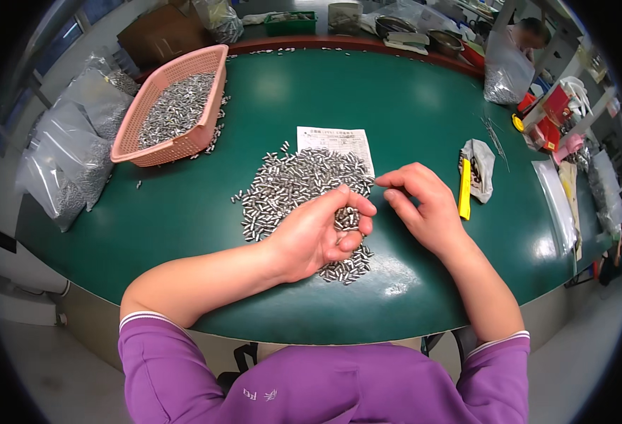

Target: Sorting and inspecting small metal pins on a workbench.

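Note:
A heap of small shiny metal pins (283,187) lies on the green table in front of me. My left hand (314,230) is over the near side of the heap, palm turned up and fingers curled round a handful of metal pins (346,219). Just right of the heap is my right hand (424,205), its index finger stretched toward the pins and its thumb slightly apart below. I see no pin clearly between those fingertips. A printed paper slip (336,139) lies partly under the far edge of the heap. A smaller cluster of pins (346,268) sits below my left hand.
A pink plastic basket (208,134) of pins stands at the far left, beside clear bags (78,155) of metal parts. Right of my hands lie a yellow-handled tool (464,187) and a crumpled pouch (482,169). At the far right, a person (526,35) sits behind a hanging bag.

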Demonstrator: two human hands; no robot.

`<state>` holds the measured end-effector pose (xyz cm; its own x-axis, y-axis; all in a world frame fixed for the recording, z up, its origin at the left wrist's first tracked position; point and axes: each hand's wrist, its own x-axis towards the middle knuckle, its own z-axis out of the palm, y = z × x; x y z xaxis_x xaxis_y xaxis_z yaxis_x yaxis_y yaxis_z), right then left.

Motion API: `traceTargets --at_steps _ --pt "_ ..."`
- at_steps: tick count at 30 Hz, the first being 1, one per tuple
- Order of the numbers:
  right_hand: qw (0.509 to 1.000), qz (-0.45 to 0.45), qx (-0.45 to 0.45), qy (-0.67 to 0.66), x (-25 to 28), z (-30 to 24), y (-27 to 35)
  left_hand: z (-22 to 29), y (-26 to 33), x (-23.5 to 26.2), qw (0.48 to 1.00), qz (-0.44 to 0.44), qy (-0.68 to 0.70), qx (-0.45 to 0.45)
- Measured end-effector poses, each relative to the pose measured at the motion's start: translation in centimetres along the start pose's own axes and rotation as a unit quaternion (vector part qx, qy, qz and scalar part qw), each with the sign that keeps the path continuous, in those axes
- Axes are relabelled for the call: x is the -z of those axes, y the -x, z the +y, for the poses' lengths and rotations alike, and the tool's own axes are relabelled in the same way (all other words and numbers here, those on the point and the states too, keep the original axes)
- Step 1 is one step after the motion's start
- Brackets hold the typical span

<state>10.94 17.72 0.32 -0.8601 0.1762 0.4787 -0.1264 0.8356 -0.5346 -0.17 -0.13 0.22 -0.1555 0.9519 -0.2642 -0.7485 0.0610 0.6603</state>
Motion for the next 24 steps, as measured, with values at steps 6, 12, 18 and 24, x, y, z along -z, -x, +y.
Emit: traceTargets --at_steps 6,12,18,24 --pt "0.993 -0.016 -0.106 -0.049 -0.8 0.7 0.2 0.9 0.1 -0.1 0.998 0.014 0.053 -0.02" --pt "0.985 -0.05 -0.156 -0.055 -1.2 1.3 0.1 5.0 -0.6 1.9 0.974 0.101 0.12 -0.164" --pt "0.99 -0.052 -0.13 -0.036 -1.3 1.4 0.4 19.4 -0.9 7.1 0.823 0.259 -0.008 -0.506" --pt "0.991 -0.045 -0.121 -0.04 -1.1 1.8 0.8 23.5 1.7 12.2 0.779 0.451 -0.341 -0.27"
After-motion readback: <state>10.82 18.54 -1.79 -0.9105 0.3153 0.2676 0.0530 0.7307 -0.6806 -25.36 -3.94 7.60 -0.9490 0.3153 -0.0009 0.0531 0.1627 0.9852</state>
